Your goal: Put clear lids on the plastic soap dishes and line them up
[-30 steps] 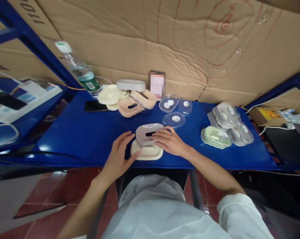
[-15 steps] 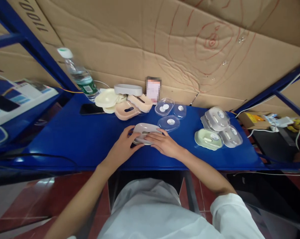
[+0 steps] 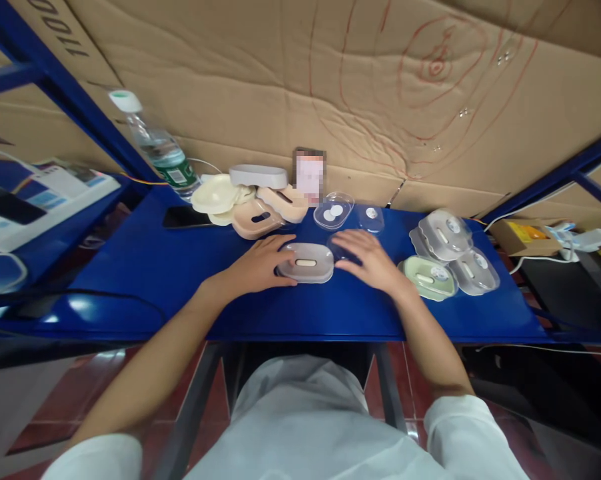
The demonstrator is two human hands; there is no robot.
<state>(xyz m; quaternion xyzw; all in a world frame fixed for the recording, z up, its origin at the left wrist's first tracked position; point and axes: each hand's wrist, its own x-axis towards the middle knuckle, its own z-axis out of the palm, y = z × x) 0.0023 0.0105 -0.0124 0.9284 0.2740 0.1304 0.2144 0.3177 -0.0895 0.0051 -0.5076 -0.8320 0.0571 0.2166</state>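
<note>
A grey oval soap dish (image 3: 316,272) with a pale strip along its middle lies on the blue table in front of me. My left hand (image 3: 260,265) is at its left end, fingers spread around the end, thumb on the near side; whether they touch it is unclear. On the other side, my right hand (image 3: 368,260) is slightly blurred, its fingers apart and reaching over a clear lid (image 3: 336,245). Most of that lid is hidden under the hand. Two more clear lids, an oval one (image 3: 330,223) and a smaller one (image 3: 371,219), lie behind it.
Beige and cream dish parts (image 3: 254,223) are heaped at the back left, beside a black phone (image 3: 183,218) and a water bottle (image 3: 165,160). Lidded dishes (image 3: 443,237), one of them green (image 3: 430,279), stand at the right. Cardboard (image 3: 230,80) walls the back.
Both hands have come apart from around the dish. My right hand has moved right, over the clear lid. The dish now lies on the table with its pale strip visible.
</note>
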